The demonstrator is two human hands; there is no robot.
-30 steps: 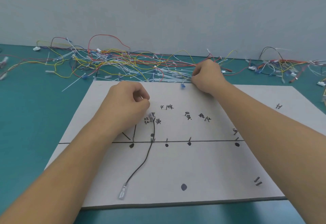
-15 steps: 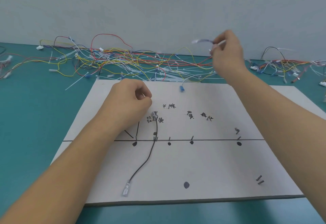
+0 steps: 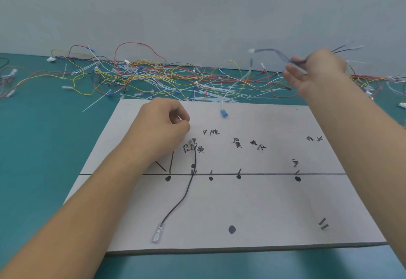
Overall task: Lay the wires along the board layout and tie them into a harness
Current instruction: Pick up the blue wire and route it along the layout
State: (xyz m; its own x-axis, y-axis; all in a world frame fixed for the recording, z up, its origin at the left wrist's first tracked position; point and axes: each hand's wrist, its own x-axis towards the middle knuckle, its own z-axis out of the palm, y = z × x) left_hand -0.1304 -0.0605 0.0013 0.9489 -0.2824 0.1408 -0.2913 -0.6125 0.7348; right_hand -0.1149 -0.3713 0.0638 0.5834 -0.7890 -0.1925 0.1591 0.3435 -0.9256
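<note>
Hands well apart. Your left hand (image 3: 162,126) rests on the upper left part of the board (image 3: 263,212), its grip pressed together: fingers curled into a fist, thumb against the forefinger. Just beside it, by the handwritten labels, is the upper end of the black wire (image 3: 188,190). From the small pegs there it runs down the board, crosses the drawn line (image 3: 263,174) and curves left to its clear-sleeved terminal (image 3: 157,233) near the front edge.

Your right hand (image 3: 316,70) hangs in the air above the far right of the bench (image 3: 44,146), blurred. Its grip pinches a blue wire (image 3: 270,50) between thumb and forefinger, and the other fingers are loosely spread below. That wire arcs left from the pinch, clear of the bench, to a white end. More strands stick out to the right of the hand, too blurred to count.

You have a white wire with a blue terminal (image 3: 224,113) lying over the board's far edge, the terminal on the board. Behind the board, along the wall, lies a tangle of loose wires (image 3: 175,78) in red, yellow, white and blue, mixed with white cable ties (image 3: 95,104). Black dots (image 3: 232,229) sit below the drawn line.
</note>
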